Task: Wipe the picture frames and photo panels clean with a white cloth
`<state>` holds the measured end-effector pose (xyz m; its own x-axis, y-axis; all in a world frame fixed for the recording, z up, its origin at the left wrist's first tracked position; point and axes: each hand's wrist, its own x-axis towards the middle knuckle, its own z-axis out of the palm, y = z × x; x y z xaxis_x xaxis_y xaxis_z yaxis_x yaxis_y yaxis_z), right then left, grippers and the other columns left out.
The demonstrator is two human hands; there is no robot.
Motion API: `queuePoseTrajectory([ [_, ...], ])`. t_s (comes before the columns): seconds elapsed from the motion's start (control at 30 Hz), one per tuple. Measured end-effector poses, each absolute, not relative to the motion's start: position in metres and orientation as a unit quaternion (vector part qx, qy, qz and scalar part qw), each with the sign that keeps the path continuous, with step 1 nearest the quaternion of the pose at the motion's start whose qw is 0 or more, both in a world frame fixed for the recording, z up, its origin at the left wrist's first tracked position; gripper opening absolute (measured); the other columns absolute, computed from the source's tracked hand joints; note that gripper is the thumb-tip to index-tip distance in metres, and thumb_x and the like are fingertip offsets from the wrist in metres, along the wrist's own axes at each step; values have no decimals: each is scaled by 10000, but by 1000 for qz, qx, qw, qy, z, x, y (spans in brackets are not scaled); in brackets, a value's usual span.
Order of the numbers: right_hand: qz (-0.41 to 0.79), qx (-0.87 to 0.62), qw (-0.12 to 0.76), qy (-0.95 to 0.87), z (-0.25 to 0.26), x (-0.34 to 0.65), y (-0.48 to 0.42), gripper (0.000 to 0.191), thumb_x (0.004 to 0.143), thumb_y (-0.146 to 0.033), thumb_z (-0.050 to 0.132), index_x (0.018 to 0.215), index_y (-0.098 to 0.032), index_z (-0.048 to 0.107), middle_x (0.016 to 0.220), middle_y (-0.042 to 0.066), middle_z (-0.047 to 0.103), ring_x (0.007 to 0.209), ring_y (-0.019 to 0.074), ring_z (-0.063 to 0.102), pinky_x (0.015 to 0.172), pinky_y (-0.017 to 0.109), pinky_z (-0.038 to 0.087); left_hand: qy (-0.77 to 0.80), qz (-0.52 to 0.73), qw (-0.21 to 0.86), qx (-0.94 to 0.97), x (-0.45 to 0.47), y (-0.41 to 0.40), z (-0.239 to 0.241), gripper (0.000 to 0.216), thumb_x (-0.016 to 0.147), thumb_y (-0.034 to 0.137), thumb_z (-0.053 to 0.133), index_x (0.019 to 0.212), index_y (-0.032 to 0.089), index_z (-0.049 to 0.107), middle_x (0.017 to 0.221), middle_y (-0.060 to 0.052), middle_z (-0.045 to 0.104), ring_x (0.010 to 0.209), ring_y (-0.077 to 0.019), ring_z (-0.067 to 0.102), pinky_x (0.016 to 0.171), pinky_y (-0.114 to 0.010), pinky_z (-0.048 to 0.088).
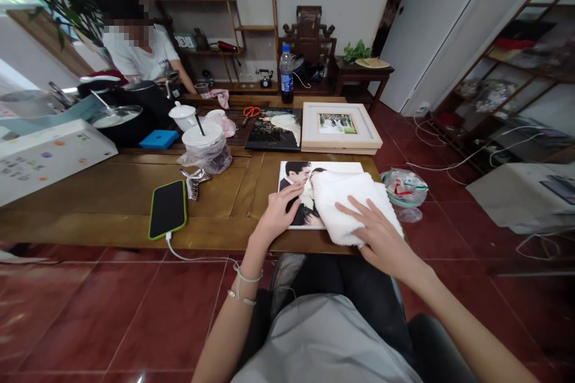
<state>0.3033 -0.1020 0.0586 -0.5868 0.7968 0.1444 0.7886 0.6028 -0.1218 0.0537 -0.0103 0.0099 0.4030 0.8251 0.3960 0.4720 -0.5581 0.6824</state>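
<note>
A photo panel (309, 216) showing a couple lies flat near the front edge of the wooden table (215, 194). My left hand (281, 210) rests on its left part, fingers stretched out over the picture. On the panel's right part lies a folded white cloth (341, 191), which hides that side and hangs past its edge. My right hand (375, 230) presses the cloth from above with spread fingers. Behind the panel are a dark photo panel (274, 130) and a light wooden frame (341, 127) with a small picture.
A green-cased phone (168, 209) with a charging cable lies to the left. Beyond it stand a lidded cup in plastic (204, 146), a blue box (159, 139), orange scissors (251, 112) and a bottle (286, 75). A bagged bin (404, 187) is at right. Another person (139, 54) sits across.
</note>
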Motion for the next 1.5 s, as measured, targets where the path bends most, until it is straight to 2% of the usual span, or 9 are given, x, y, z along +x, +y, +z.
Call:
queuePoseTrajectory([
  [0.23,-6,-495,98,-863,57,318,-27,473,624,-31,447,991,-200,693,1461,42,384,1372,324,259,1083,608,204,402,361,237,807,53,-10,10,307,899,191,471,1167,203,621,1280,-88,597,1234,-238,513,1042,-458,390],
  [0.43,-26,-513,97,-853,54,318,6,494,661,-49,444,1072,-199,674,1466,41,380,1377,339,236,1072,645,177,403,359,244,805,53,-10,12,312,902,202,469,1179,210,613,1292,-83,589,1243,-231,505,1045,-445,390],
  [0.7,-15,-475,70,-877,58,307,-55,404,638,-27,457,919,-179,703,1470,50,370,1388,351,194,1075,653,167,404,361,240,806,52,-9,8,322,899,208,475,1194,221,604,1293,-74,590,1246,-229,503,1047,-444,390],
  [0.87,15,-436,56,-898,65,302,-106,337,595,5,439,744,-176,681,1503,20,302,1406,338,115,1099,644,123,402,365,234,806,52,-10,8,327,898,195,474,1197,226,602,1288,-78,593,1238,-233,510,1041,-451,394],
  [0.97,43,-426,53,-902,68,304,-119,339,567,9,425,710,-177,669,1501,10,306,1411,324,94,1108,635,108,401,366,234,806,53,-10,9,329,896,189,475,1198,223,601,1292,-80,589,1239,-233,509,1043,-450,392],
  [1.23,65,-423,100,-898,64,318,-77,512,566,-4,401,937,-208,689,1452,2,396,1404,273,174,1100,620,143,403,361,240,806,53,-9,9,313,902,194,468,1180,212,610,1289,-81,591,1239,-236,508,1045,-459,386],
  [1.37,54,-438,118,-890,61,317,-36,482,571,-20,422,902,-225,704,1420,11,445,1379,293,253,1084,628,172,402,365,246,803,53,-9,9,309,904,203,470,1179,211,612,1282,-85,596,1241,-238,507,1045,-461,388],
  [1.5,30,-470,125,-873,56,314,-1,469,614,-28,436,962,-201,699,1411,47,460,1362,295,294,1088,610,184,398,366,252,803,52,-9,10,314,903,209,475,1187,217,607,1299,-82,584,1250,-230,499,1050,-455,386],
])
